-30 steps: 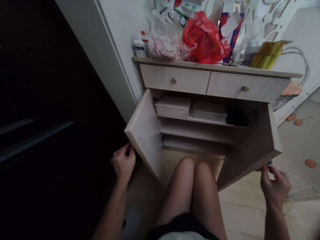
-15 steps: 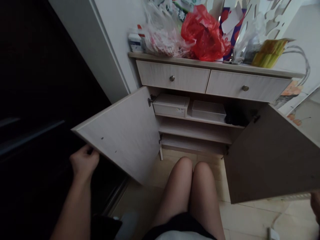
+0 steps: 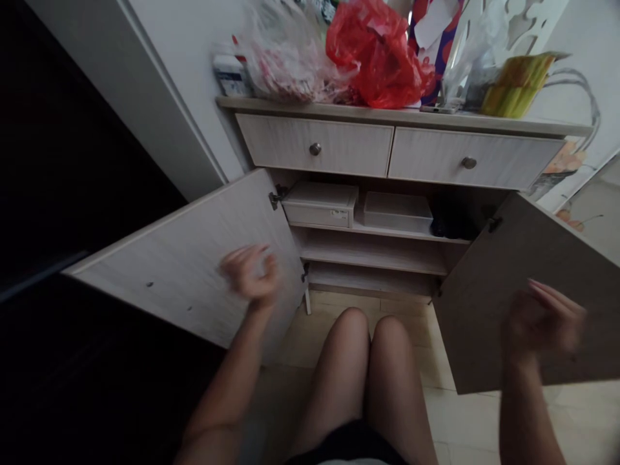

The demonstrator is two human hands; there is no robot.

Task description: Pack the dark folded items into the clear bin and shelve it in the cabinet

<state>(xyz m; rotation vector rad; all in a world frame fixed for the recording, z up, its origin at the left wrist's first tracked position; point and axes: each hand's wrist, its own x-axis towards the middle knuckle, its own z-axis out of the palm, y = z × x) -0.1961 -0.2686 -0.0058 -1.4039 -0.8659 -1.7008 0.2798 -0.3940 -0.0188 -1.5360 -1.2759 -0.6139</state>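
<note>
My left hand (image 3: pixel 249 274) is in the air before the inner face of the left cabinet door (image 3: pixel 194 258). Its fingers are loosely curled, with a gap to the thumb and nothing held. In front of the right cabinet door (image 3: pixel 484 310) is my right hand (image 3: pixel 545 323), blurred by motion, its fingers half bent and nothing seen in them. Both doors of the pale wooden cabinet stand swung outward. On its upper shelf are a white lidded box (image 3: pixel 317 203), a clear plastic box (image 3: pixel 397 212) and something dark (image 3: pixel 453 219) that I cannot make out.
Two drawers, a left one (image 3: pixel 353 145) and a right one (image 3: pixel 431 155), are closed above the shelves. On the cabinet top lie a red plastic bag (image 3: pixel 382 58), a clear bag (image 3: pixel 290 58), a white bottle (image 3: pixel 231 76) and a yellow packet (image 3: pixel 518 84). My knees (image 3: pixel 371 329) are close in front.
My left hand has let go of the left door's edge and moved right. My right hand has come in from the right edge of view. The left door stands wider.
</note>
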